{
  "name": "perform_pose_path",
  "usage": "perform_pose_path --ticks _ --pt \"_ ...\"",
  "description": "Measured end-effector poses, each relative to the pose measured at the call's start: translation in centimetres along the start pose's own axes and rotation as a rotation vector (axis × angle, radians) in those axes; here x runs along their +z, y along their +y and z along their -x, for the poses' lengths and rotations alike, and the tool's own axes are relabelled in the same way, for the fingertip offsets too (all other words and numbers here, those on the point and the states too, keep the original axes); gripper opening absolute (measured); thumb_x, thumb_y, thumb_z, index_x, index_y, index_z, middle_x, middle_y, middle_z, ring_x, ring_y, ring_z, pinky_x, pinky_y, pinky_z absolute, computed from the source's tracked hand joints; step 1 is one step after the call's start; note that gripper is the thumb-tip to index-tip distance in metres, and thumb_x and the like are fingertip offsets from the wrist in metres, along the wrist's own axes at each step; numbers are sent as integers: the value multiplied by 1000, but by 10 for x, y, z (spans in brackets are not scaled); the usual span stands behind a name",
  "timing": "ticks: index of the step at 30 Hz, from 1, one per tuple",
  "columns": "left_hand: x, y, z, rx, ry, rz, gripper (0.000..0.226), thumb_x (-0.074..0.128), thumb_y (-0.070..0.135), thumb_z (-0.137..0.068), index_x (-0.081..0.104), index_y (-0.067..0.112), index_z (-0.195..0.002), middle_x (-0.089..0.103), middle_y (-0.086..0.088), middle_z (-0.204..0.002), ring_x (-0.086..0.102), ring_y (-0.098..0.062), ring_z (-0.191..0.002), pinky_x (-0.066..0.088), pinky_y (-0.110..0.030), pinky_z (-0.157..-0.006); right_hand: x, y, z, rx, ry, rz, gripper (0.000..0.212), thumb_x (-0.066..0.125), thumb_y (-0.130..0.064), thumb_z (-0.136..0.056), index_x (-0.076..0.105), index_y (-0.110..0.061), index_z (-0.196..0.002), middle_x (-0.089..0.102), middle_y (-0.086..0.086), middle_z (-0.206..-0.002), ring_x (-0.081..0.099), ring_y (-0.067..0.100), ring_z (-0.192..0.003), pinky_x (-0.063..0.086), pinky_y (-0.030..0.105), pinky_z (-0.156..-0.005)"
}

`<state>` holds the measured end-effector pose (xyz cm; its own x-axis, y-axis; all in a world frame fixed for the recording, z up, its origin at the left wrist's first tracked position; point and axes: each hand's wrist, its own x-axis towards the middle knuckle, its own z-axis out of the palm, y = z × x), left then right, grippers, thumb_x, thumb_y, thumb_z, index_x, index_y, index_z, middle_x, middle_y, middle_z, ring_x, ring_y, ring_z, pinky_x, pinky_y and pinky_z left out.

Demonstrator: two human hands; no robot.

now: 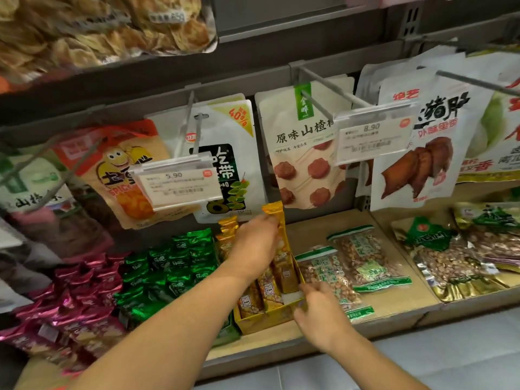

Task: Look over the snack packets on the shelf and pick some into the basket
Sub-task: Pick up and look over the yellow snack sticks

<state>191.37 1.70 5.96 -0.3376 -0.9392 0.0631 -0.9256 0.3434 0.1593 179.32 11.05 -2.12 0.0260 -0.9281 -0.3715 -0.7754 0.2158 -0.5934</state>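
While left hand (257, 240) pinched gold packet (273, 211) mid-frame | right hand (320, 312) gripped box (264, 319) | I favoured lifting straight up.

Left grip (257, 243) clenched, right grip (320, 312) forward.

Grey metal shelving (281, 15) over pale tiled floor (439, 358)
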Motion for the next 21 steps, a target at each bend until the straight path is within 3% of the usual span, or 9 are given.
perform_pose_path --ticks 5,9,11,15,18,21 --pt "1 -4 -5 -100 126 231 53 63 11 -88 47 24 -138 54 -4 -133 53 -26 -119 45 -37 -100 -3 5 -5 -52 30 17 62 52 -29 -95 29 -24 -152 32 6 -145 31 24 -135 28 30 -113" --pt "-17 -27 -1 -93 209 174 30 59 12 -88 59 25 -115 61 -1 -116 58 -24 -105 51 -38 -86 -5 4 -6 -100 42 10 61 52 -26 -94 30 -26 -151 33 1 -146 29 22 -134 29 31 -111" --pt "-20 -38 -2 -111 112 -48 27 54 12 -91 60 23 -116 61 -2 -116 55 -27 -110 51 -39 -86 -2 2 -6 -129 54 28 60 51 -25 -93 31 -27 -150 33 -1 -147 29 21 -134 30 33 -111" --pt "-9 -42 -9 16 -78 -399 42 52 17 -93 49 16 -135 51 -3 -138 40 -26 -128 43 -37 -100 3 -4 -9 -187 48 51 61 50 -25 -93 29 -26 -150 30 -4 -152 27 21 -137 28 35 -114" --pt "3 -36 -23 33 -183 -500 59 57 36 -92 38 9 -142 44 -9 -144 36 -28 -133 31 -39 -108 6 -4 -15 -189 38 44 66 51 -26 -94 22 -28 -153 21 -4 -158 20 21 -142 23 36 -117" --pt "10 -34 -37 -60 -294 -524 68 61 34 -90 30 8 -145 45 -11 -144 35 -30 -136 20 -47 -113 10 -3 -20 -169 22 52 70 52 -28 -94 16 -31 -154 15 -3 -161 14 22 -144 20 38 -118"
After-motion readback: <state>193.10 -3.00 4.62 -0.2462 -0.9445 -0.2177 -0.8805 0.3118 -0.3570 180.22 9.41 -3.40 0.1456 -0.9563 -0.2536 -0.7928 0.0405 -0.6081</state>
